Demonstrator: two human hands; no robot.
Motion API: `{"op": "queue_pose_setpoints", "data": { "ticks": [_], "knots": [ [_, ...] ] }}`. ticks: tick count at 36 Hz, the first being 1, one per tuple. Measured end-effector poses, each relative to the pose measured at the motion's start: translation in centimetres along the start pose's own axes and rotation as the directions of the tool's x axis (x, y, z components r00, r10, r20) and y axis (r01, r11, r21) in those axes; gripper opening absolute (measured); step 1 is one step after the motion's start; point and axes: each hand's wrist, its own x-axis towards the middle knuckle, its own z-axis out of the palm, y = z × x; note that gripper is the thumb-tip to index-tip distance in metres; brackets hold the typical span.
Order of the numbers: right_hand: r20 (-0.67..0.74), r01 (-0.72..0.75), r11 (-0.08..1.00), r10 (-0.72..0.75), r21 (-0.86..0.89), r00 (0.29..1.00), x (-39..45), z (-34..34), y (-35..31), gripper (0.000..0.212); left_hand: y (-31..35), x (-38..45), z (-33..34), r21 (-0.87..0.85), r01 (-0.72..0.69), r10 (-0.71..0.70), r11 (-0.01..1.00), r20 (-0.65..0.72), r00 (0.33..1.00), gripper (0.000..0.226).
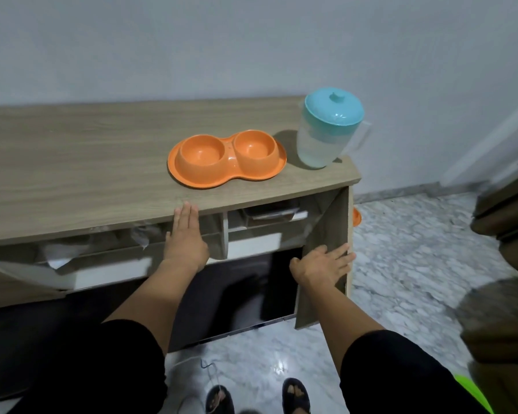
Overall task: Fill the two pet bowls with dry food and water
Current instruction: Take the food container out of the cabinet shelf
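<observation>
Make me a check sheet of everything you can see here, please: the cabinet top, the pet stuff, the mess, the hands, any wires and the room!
Surface: wood-grain cabinet top, with only the job's things on it.
Job's things: orange plastic double pet bowl, both cups empty; translucent water jug with a turquoise lid to its right, near the corner, lid on. No dry food seen.
Clutter: white crumpled bags inside the open cabinet.
Hands: left hand flat, fingers on the cabinet's front edge; right hand flat on the open cabinet door.
Cables: thin wire on the floor near the feet.
Surroundings: marble-pattern floor, pale wall, blurred brown objects at the right edge.
</observation>
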Motion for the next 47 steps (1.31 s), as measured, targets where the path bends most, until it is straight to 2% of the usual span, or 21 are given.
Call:
{"op": "queue_pose_setpoints", "data": {
  "ticks": [11, 17, 23, 27, 30, 34, 39, 42, 47],
  "knots": [
    [-0.02, 0.106, 0.992, -0.108, -0.072, 0.994, 2.1, -1.0, 5.7, 0.077, 2.4, -1.8, 0.6, 0.033, 0.09, -0.089, 0.995, -0.046, 0.995, 0.074],
    [-0.053, 0.242, 0.96, -0.251, -0.142, 0.966, 3.0, -1.3, 10.2, 0.076, 4.7, -4.8, 3.2, -0.082, 0.156, -0.162, 0.984, -0.079, 0.984, 0.074],
    [-0.078, 0.325, 0.937, -0.336, -0.128, 0.939, 4.0, -1.4, 12.4, 0.078, 7.2, -7.0, 6.0, -0.167, 0.126, -0.143, 0.978, -0.096, 0.985, 0.073],
    [-0.122, 0.428, 0.893, -0.445, -0.141, 0.887, 4.1, -0.9, 12.8, 0.078, 8.6, -8.1, 7.7, -0.235, 0.098, -0.127, 0.967, -0.111, 0.986, 0.073],
    [-0.096, 0.522, 0.851, -0.525, -0.054, 0.846, 4.1, -0.5, 12.6, 0.076, 9.3, -8.7, 8.6, -0.277, 0.079, -0.115, 0.958, -0.114, 0.987, 0.071],
    [-0.103, 0.552, 0.812, -0.543, 0.19, 0.833, 4.2, 0.2, 11.6, 0.074, 9.6, -8.4, 9.5, -0.35, 0.08, -0.12, 0.933, -0.094, 0.988, 0.069],
    [-0.207, 0.557, 0.692, -0.526, 0.46, 0.825, 5.6, 2.3, 9.0, 0.072, 8.9, -6.3, 11.6, -0.401, 0.048, -0.11, 0.915, -0.132, 0.985, 0.066],
    [-0.282, 0.593, 0.599, -0.535, 0.538, 0.796, 7.5, 4.9, 7.1, 0.071, 8.1, -3.9, 14.2, -0.457, 0.012, -0.105, 0.89, -0.181, 0.978, 0.065],
    [-0.355, 0.623, 0.51, -0.529, 0.593, 0.771, 11.6, 8.5, 4.5, 0.067, 7.5, 0.1, 17.6, -0.486, -0.069, -0.063, 0.871, -0.25, 0.966, 0.063]
  ]
}}
